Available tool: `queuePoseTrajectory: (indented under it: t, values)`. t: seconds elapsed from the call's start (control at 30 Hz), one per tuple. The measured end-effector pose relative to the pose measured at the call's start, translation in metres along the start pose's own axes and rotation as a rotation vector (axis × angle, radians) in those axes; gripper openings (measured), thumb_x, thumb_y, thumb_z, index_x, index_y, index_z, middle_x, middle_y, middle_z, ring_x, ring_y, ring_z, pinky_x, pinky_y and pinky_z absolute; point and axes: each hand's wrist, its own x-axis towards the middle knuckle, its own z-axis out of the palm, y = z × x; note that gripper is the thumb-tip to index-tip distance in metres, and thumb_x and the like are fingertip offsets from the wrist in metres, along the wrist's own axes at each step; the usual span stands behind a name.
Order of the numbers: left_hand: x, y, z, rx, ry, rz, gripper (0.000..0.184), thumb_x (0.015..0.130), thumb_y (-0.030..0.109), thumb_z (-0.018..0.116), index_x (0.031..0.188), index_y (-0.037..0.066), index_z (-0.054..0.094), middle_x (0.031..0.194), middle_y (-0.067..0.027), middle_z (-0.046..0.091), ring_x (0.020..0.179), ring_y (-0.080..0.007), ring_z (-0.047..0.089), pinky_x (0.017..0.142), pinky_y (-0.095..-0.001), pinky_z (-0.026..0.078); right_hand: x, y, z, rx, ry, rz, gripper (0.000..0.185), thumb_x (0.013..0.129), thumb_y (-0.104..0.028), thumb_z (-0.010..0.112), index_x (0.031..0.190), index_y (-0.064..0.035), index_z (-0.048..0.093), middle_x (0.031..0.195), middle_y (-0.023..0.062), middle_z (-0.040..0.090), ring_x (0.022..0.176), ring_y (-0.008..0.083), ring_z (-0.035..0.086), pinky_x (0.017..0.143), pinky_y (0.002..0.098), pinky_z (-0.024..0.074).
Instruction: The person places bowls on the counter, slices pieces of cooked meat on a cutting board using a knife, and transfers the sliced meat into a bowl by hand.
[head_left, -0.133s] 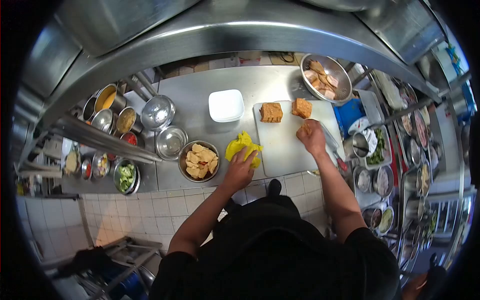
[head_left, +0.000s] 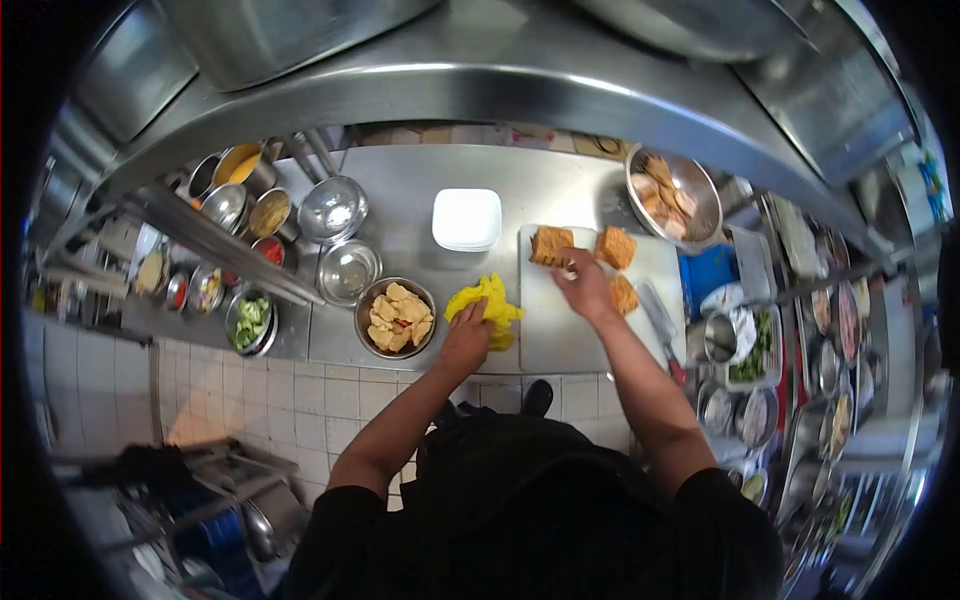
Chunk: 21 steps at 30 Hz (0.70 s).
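Note:
My left hand (head_left: pixel 468 335) rests on a crumpled yellow cloth (head_left: pixel 493 300) beside the white cutting board (head_left: pixel 545 335). Over the board, my right hand (head_left: pixel 583 280) reaches toward a browned block (head_left: pixel 551 242) at the board's upper left, its fingers apart and at the block's lower right edge. A second browned block (head_left: pixel 616 247) sits to the right, and a smaller piece (head_left: pixel 623 295) lies below it, partly beside my right hand. The knife (head_left: pixel 657 312) with a red handle lies along the board's right side.
White square dishes (head_left: pixel 467 219) are stacked behind the cloth. A bowl of pale pieces (head_left: pixel 396 318) stands left of it. A colander (head_left: pixel 702 215) with meat is at the back right. Several pots and bowls line both sides, under an overhead metal shelf (head_left: pixel 480 85).
My right hand has moved left from the smaller piece, which now lies on the board, to the upper left block. The head view has shifted slightly. My left hand stays at the cloth.

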Motion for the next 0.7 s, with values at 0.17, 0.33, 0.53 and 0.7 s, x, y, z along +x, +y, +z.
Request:
queuePoseTrajectory:
  t: [0.17,0.33,0.53,0.7]
  values:
    - [0.022,-0.019,0.009,0.175,0.076,-0.297,0.029,0.09,0.013,0.052,0.106,-0.004,0.07,0.148,-0.0196,0.045,0.137,-0.0345,0.041,0.113,-0.0491,0.034,0.076,-0.032,0.054,0.058,-0.242,-0.035,0.039,0.087,-0.029,0.072,0.114,-0.0015,0.065,0.111,0.02,0.069,0.095,0.0291,0.069,0.085,0.0393,0.0542]
    - [0.043,0.001,0.022,0.138,0.061,-0.567,0.037,0.091,0.014,0.052,0.12,-0.005,0.066,0.158,-0.0195,0.028,0.146,-0.0348,0.026,0.119,-0.0487,0.025,0.144,-0.022,0.118,0.044,-0.42,0.308,0.046,0.09,-0.026,0.068,0.115,0.0112,0.056,0.087,0.0176,0.07,0.063,0.0238,0.07,0.052,0.0344,0.0582]
    - [0.058,-0.004,-0.024,0.229,-0.189,-0.581,0.048,0.09,0.018,0.056,0.125,-0.013,0.058,0.149,-0.0282,0.041,0.148,-0.0442,0.018,0.121,-0.0545,0.016,0.152,-0.031,0.119,0.192,-0.552,0.544,0.029,0.092,-0.016,0.058,0.105,0.0099,0.058,0.081,0.0192,0.067,0.062,0.0276,0.07,0.05,0.0369,0.0607]
    - [0.084,-0.023,-0.04,-0.025,0.015,-0.617,0.043,0.086,0.014,0.059,0.121,-0.01,0.06,0.137,-0.0345,0.05,0.141,-0.0483,0.032,0.117,-0.0523,0.028,0.151,-0.039,0.08,0.156,-0.51,0.451,0.027,0.091,-0.013,0.058,0.105,0.0099,0.056,0.084,0.0202,0.066,0.064,0.028,0.071,0.053,0.0369,0.0622]
